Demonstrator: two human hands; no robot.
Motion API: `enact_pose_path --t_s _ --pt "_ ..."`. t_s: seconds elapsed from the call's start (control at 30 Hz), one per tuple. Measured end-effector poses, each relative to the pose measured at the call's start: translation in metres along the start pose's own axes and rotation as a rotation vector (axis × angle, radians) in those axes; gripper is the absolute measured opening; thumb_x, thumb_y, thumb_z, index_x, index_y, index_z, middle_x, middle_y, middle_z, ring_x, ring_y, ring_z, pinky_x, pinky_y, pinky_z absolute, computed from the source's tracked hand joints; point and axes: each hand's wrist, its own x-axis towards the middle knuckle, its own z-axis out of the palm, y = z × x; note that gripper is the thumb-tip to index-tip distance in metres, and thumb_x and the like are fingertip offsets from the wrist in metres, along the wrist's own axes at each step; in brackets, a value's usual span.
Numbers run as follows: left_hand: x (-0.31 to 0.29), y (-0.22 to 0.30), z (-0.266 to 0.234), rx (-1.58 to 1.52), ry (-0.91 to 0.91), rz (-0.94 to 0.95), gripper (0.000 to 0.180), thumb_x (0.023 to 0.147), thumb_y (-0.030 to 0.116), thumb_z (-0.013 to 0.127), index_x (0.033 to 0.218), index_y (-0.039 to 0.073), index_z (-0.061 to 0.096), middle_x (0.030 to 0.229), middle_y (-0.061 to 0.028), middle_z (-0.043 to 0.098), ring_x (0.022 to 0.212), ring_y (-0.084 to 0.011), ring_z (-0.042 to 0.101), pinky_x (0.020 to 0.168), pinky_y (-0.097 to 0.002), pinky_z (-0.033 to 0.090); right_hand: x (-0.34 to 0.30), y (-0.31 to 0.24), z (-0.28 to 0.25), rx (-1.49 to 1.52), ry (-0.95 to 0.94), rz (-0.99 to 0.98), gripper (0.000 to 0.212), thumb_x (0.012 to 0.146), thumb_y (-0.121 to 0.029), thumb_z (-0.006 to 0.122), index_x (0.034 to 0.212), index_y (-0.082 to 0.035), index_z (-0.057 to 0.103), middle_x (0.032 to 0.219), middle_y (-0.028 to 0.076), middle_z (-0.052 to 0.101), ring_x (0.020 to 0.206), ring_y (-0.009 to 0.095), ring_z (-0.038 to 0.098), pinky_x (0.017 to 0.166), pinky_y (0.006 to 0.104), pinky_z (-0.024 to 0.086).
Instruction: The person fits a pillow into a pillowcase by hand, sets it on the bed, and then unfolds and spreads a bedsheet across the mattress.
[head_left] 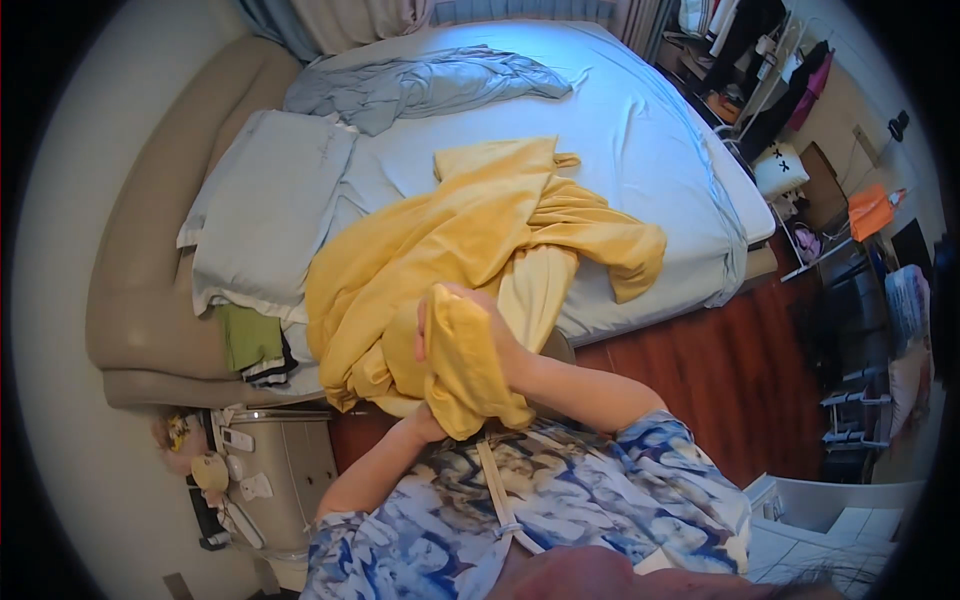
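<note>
With twelve o'clock straight ahead of me, my right hand (pixel 497 325) is closed round a bunched part of the large, soft yellow cloth (pixel 430 235), fingers curled over its edge near the middle of the view. My left hand (pixel 432 426), toward seven o'clock, goes in under the same bunch; the cloth hides its fingers, so I cannot tell how that grip stands. The bunch hangs in front of my blue-and-white patterned top (pixel 600 490), its narrow end pointing to eleven o'clock and its wider end to five.

The rest of the yellow cloth lies in loose folds on the bed with a pale blue sheet (pixel 650 180). Its long axis runs from about seven o'clock up to one, and a crumpled end sticks out toward two.

On the bed, a crumpled grey-blue cloth (pixel 430 85) lies near twelve, a flat pale grey pillow (pixel 275 200) at ten, and a folded green cloth (pixel 250 335) near nine. At two, well apart from my hands, a white cushion (pixel 780 170) bears small black crossed marks. The reddish-brown wooden floor (pixel 740 390) shows at four
</note>
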Motion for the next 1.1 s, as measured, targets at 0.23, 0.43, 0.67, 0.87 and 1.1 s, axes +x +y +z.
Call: enact_pose_path --t_s 0.23,0.43,0.67,0.87,1.1 --pt "-0.032 -0.019 -0.049 -0.405 0.178 -0.555 0.041 0.087 0.014 0.057 0.125 0.002 0.049 0.119 -0.0062 0.056 0.104 -0.0159 0.054 0.089 -0.0292 0.045 -0.008 0.044 -0.140 -0.712 -0.561 0.216 0.027 0.087 -0.020 0.058 0.106 -0.002 0.057 0.093 0.005 0.063 0.081 0.015 0.061 0.070 0.0275 0.050" --pt "-0.103 -0.156 -0.032 0.019 -0.054 -0.847 0.035 0.090 0.033 0.053 0.103 0.001 0.059 0.087 -0.0011 0.061 0.078 -0.0136 0.054 0.067 -0.0269 0.045 0.097 0.057 -0.298 -0.495 0.429 0.623 0.024 0.088 -0.018 0.055 0.098 0.004 0.058 0.084 0.012 0.064 0.064 0.019 0.066 0.056 0.0292 0.054" --pt "-0.079 -0.162 -0.038 -0.139 -0.001 -1.004 0.033 0.089 0.033 0.055 0.092 0.001 0.063 0.074 0.0011 0.056 0.066 -0.0100 0.050 0.057 -0.0251 0.043 0.239 0.060 -0.442 -1.497 0.429 0.539 0.034 0.087 -0.028 0.059 0.090 0.005 0.061 0.083 0.021 0.064 0.064 0.021 0.067 0.058 0.0318 0.053" --pt "-0.081 -0.182 -0.047 -0.171 0.000 -1.002 0.034 0.089 0.033 0.055 0.086 0.000 0.061 0.067 0.0003 0.055 0.064 -0.0100 0.050 0.056 -0.0271 0.043 0.232 0.217 -0.414 -1.203 0.838 0.689 0.069 0.073 -0.036 0.073 0.121 0.003 0.040 0.096 0.026 0.061 0.097 0.034 0.060 0.081 0.0407 0.048" --pt "-0.084 -0.200 -0.052 -0.211 -0.097 -0.896 0.033 0.091 0.032 0.052 0.087 0.001 0.062 0.069 0.0013 0.055 0.065 -0.0108 0.050 0.059 -0.0277 0.043 0.194 0.240 -0.392 -1.422 0.254 1.050 0.041 0.087 -0.026 0.051 0.115 0.004 0.053 0.105 0.027 0.060 0.097 0.037 0.060 0.082 0.0424 0.048"
